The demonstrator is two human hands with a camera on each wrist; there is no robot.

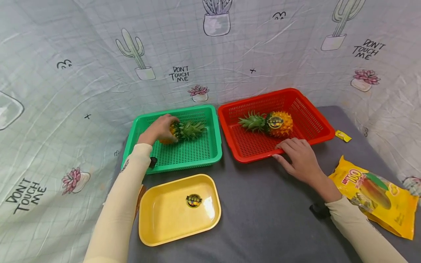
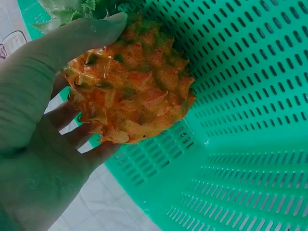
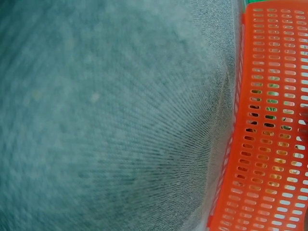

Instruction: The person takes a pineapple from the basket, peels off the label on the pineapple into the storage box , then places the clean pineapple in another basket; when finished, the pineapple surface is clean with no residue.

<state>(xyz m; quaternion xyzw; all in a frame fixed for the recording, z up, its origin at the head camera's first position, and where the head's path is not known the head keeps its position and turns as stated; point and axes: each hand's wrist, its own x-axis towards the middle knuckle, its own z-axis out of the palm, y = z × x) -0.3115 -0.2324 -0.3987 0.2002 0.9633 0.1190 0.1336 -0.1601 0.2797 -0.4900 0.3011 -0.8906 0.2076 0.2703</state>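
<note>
In the green basket lies a small pineapple, its leafy crown pointing right in the head view. My left hand holds its orange body, thumb across the top near the crown and the other fingers round the far side. At the red basket, my right hand grips the near rim, fingertips over the edge and thumb on the outside. A second pineapple with a dark round label lies inside that basket, crown to the left. The right wrist view shows mostly grey cloth and the red basket's wall.
A yellow tray with a round label on its bottom stands in front of the green basket. On the right lie a yellow snack bag and a small yellow packet. A patterned cloth hangs behind the grey tabletop.
</note>
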